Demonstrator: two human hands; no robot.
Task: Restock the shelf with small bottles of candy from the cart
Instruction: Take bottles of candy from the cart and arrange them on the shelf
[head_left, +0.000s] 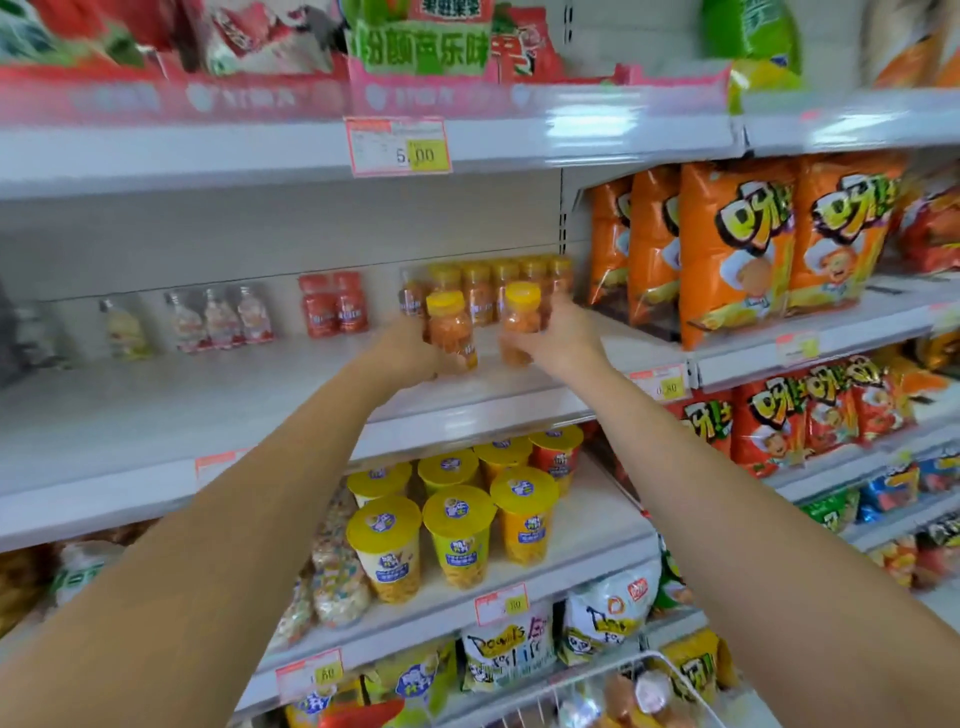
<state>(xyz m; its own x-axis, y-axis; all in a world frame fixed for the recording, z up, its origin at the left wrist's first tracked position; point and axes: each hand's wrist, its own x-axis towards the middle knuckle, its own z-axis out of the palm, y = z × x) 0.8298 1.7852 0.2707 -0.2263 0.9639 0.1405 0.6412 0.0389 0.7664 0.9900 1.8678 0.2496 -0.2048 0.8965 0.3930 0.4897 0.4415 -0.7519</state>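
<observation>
Below the 5.00 tag, hands grip bottles.

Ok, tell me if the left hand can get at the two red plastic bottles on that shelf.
Probably not to grasp: the left hand grips a yellow-capped orange candy bottle in its fingers. The way itself looks free: only bare white shelf lies between it and the two red plastic bottles.

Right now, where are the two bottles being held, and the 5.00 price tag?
Left bottle (451, 332): head view, orange body.
Right bottle (519, 319): head view, orange body under cap.
5.00 price tag (397, 146): head view, its middle.
</observation>
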